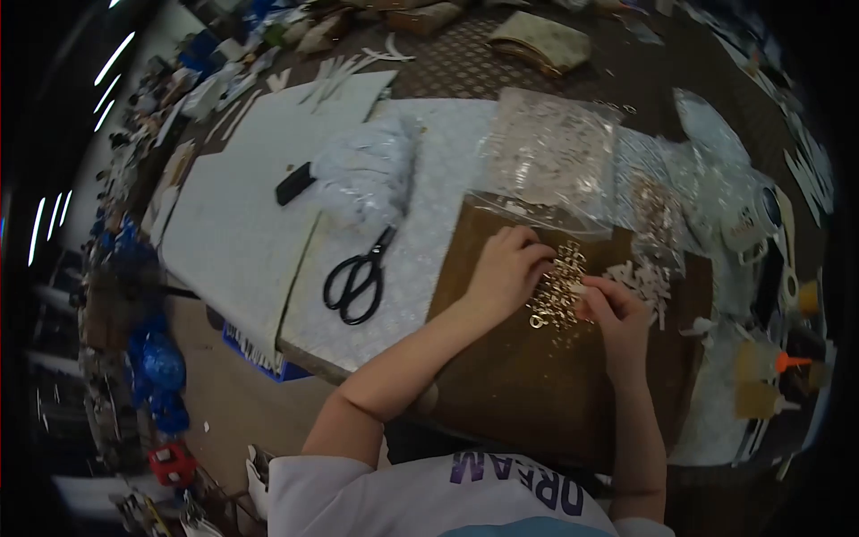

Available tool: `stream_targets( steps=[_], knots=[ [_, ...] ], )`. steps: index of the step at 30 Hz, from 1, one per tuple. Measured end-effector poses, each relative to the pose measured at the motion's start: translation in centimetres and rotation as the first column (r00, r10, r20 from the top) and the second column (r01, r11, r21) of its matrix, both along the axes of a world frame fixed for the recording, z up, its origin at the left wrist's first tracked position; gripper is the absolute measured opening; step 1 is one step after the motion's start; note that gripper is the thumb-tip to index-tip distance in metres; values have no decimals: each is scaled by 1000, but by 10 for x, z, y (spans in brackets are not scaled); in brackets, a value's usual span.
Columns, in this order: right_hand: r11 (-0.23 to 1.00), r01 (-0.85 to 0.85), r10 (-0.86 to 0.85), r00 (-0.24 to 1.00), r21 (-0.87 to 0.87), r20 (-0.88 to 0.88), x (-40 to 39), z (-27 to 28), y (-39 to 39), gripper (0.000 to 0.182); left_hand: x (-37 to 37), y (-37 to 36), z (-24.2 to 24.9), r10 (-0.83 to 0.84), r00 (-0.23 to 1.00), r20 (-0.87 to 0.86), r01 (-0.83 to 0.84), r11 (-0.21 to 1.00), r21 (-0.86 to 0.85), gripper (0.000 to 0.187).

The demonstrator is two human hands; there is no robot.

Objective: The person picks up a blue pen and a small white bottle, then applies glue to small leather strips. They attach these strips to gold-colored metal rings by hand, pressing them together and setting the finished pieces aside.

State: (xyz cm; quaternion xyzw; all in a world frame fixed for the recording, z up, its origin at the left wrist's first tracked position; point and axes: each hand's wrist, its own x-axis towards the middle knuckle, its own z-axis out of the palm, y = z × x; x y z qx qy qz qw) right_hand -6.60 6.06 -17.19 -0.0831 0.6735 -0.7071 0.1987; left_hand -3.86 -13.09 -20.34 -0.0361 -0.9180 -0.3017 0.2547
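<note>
**A:** Your left hand [503, 268] lies curled over the near-left edge of the pile of gold rings [557, 288], fingers bent down onto it and closed narrow. I can't tell whether you have actually pinched a ring or are only pressing on the heap.

**B:** And your right hand [616, 313]?

**A:** It meets the same pile from the other side. Your fingertips [586, 291] are drawn together at the pile's right edge, a tight pinch, touching the rings. What sits between the tips is too small to make out.

**B:** So where are the rings relative to your hands?

**A:** Directly between them, on the brown board [537, 385] that both of your wrists rest over. The two hands nearly touch across the heap.

**B:** What else sits around your grip?

**A:** Just beyond your left knuckles lies a clear plastic bag [550, 152] with pale, glittery contents, its lower edge overlapping the board. To the outside of your right hand, near it, is a scatter of small white pieces [649, 282], and above those a strand of gold chain [653, 210]. Well off to the left of your left hand, black scissors [358, 277] lie on the white patterned sheet [429, 206], blades pointing away from you. Well beyond your right hand stand glue bottles [761, 362] with orange tips.
</note>
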Motion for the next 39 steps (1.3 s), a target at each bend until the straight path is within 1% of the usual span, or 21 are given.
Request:
stream_targets(
  steps=[1, 4, 5, 8, 11, 14, 16, 17, 19, 20, 21, 23, 25, 26, 28, 29, 31, 34, 37, 38, 39],
  knots=[
    [1000, -1, 2, 1000, -7, 9, 1, 0, -1, 15, 0, -1, -2, -20, 1000, -15, 20, 1000, 21, 17],
    [1000, 11, -11, 999, 6, 34, 3, 1, -3, 13, 3, 0, -1, -24, 1000, 11, 24, 999, 39, 16],
    [1000, 3, -2, 1000, -13, 16, 2, -1, -2, 12, 3, 0, 0, -27, 999, 33, 25, 997, 68, 16],
    [999, 8, -8, 1000, -52, -13, 0, -5, 0, 10, 4, 3, -3, -1, 1000, 8, 1, 1000, 23, 17],
    [996, 29, -30, 1000, -86, -6, -1, -4, -1, 10, 5, 0, -5, -31, 1000, 3, 31, 999, -15, 20],
    [995, 33, -36, 999, -94, -32, -3, -9, 1, 10, 5, 1, -2, -9, 999, 42, 9, 1000, 8, 19],
    [996, 26, -33, 997, -82, -74, -4, -12, 2, 11, 3, 0, 0, -31, 998, 50, 29, 999, 46, 17],
    [993, 41, -45, 998, -113, -36, -5, -12, 2, 11, 3, -1, 1, -43, 998, 54, 39, 997, 65, 16],
    [982, 75, -68, 997, -173, 44, -6, -12, 3, 11, 5, 0, 10, -59, 997, 48, 50, 985, 163, 15],
    [983, 88, -82, 996, -159, 44, -7, -12, 3, 11, 6, 0, 14, -67, 997, 45, 56, 976, 212, 15],
    [984, 101, -96, 994, -144, 43, -7, -13, 4, 12, 7, 2, 15, -104, 990, 90, 63, 924, 378, 15],
    [985, 99, -92, 994, -140, 55, -8, -12, 3, 12, 10, 7, 15, -196, 968, 157, 41, 740, 671, 17],
    [984, 71, -57, 995, -163, 84, -6, -9, 1, 13, 10, 9, 12, -367, 922, 123, 77, 484, 872, 19],
    [978, 91, -69, 990, -187, 120, -6, -9, 1, 13, 11, 9, 10, -444, 892, 85, 76, 334, 940, 19],
    [963, 135, -91, 977, -233, 192, -5, -9, 0, 13, 12, 12, 15, -477, 874, 90, 38, 254, 966, 19],
    [970, 119, -83, 982, -211, 170, -6, -10, 1, 13, 13, 13, 18, -494, 864, 92, 18, 213, 977, 19],
    [982, 90, -70, 990, -166, 126, -6, -11, 2, 14, 15, 14, 19, -512, 855, 86, 14, 187, 982, 18],
    [989, 51, -34, 992, -137, 123, -4, -7, 1, 15, 16, 16, 20, -527, 847, 70, 11, 150, 989, 18],
    [998, -12, 18, 993, -54, 120, -5, -7, 1, 16, 16, 16, 19, -542, 838, 66, -13, 101, 995, 18],
    [998, 8, 0, 990, -57, 139, -3, -3, 0, 15, 16, 15, 17, -551, 831, 79, -12, 124, 992, 19],
    [997, -3, 12, 993, -73, 121, -3, -6, 1, 15, 16, 16, 18, -547, 831, 103, -34, 135, 990, 20]
  ],
)
